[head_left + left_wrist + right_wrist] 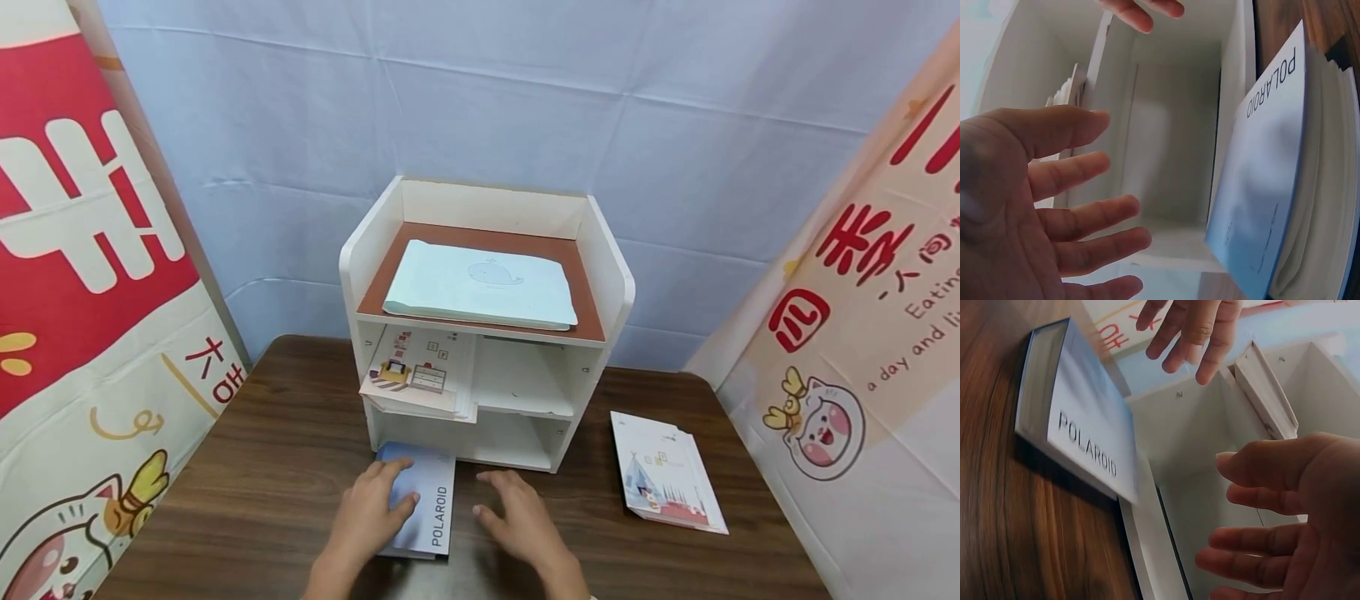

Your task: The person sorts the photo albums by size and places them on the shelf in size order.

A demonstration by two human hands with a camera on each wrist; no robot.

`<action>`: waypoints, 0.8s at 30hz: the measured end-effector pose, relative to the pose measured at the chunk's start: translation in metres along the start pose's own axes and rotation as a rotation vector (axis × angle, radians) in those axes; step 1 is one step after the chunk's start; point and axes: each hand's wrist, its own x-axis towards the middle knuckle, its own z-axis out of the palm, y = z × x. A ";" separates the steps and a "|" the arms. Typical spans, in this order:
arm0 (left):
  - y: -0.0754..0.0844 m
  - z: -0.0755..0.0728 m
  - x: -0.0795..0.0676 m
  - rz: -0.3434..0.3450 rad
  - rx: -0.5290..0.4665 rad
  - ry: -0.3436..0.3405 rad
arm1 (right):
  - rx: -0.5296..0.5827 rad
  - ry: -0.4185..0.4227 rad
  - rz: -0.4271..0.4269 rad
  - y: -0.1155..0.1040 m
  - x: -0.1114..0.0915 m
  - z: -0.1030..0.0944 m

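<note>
A blue-and-white book point(432, 508) marked POLAROID lies on the table, its far end right at the front of the shelf's lowest level. Over its left side hovers my left hand point(372, 510), fingers spread and relaxed, holding nothing. My right hand point(515, 514) is just to the book's right, palm turned inward, thumb and fingers apart and empty. In the left wrist view the book point(1266, 169) shows its cover and page edges beside the left hand point(1079, 206). The right wrist view has the book point(1085, 419) at left and the right hand point(1272, 519) at lower right.
A white shelf unit point(618, 296) stands at the back. On its top lies a pale book point(480, 283) with a whale; its middle level holds illustrated books point(420, 375) that jut out at the front. Another illustrated book point(667, 471) lies on the table point(285, 467) at right.
</note>
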 end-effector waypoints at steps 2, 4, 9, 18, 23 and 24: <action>0.001 0.003 0.000 0.015 0.021 -0.006 | -0.007 -0.010 0.002 0.004 -0.002 -0.002; 0.004 0.006 0.001 0.028 0.040 -0.012 | -0.011 -0.022 0.011 0.007 -0.004 -0.004; 0.012 0.014 0.004 0.050 0.047 -0.036 | -0.020 -0.030 0.056 0.016 -0.008 -0.011; 0.026 0.024 0.011 0.086 0.029 -0.062 | -0.045 0.035 0.149 0.037 -0.016 -0.025; 0.033 0.033 0.014 0.094 0.039 -0.075 | -0.054 0.043 0.197 0.046 -0.021 -0.031; 0.034 0.035 0.015 0.097 0.048 -0.078 | -0.058 0.043 0.206 0.048 -0.022 -0.032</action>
